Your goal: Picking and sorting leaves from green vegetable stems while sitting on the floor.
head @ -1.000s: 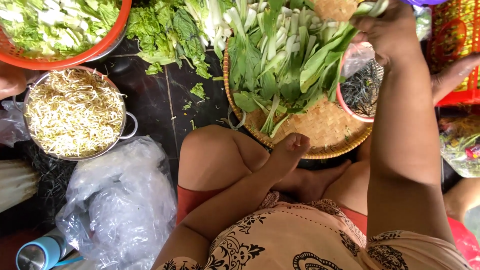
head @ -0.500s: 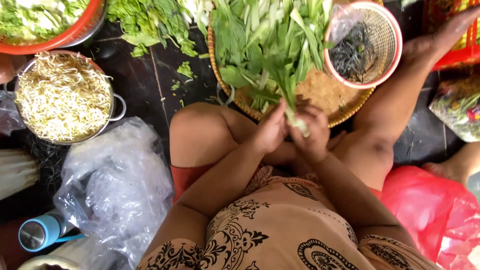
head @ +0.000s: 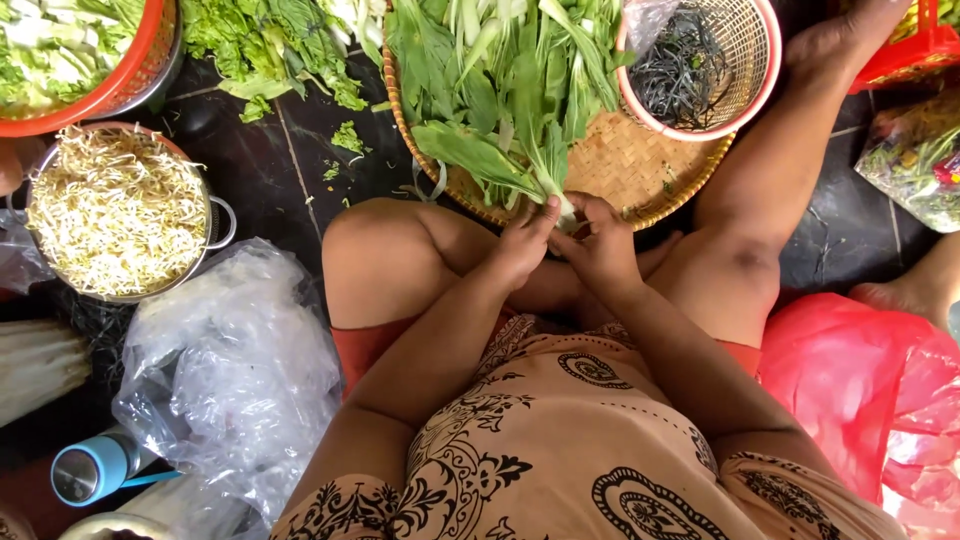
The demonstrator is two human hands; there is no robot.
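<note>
At frame centre, the left hand (head: 525, 240) and right hand (head: 600, 245) are pinching shut together on a leafy green stalk's (head: 520, 150) pale base, its leaves fanning toward the woven tray (head: 620, 165).

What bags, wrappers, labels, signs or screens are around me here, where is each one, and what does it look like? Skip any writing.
Crumpled clear plastic bag: floor at left, beside the knee, translucent white.
Red plastic bag: lower right, glossy, bunched.
Clear plastic packet of mixed greens: right edge, see-through, green and reddish contents.
Clear plastic liner: on the rim of the pink round plastic basket, top.
No signs or screens; no label is clear enough to tell.
</note>
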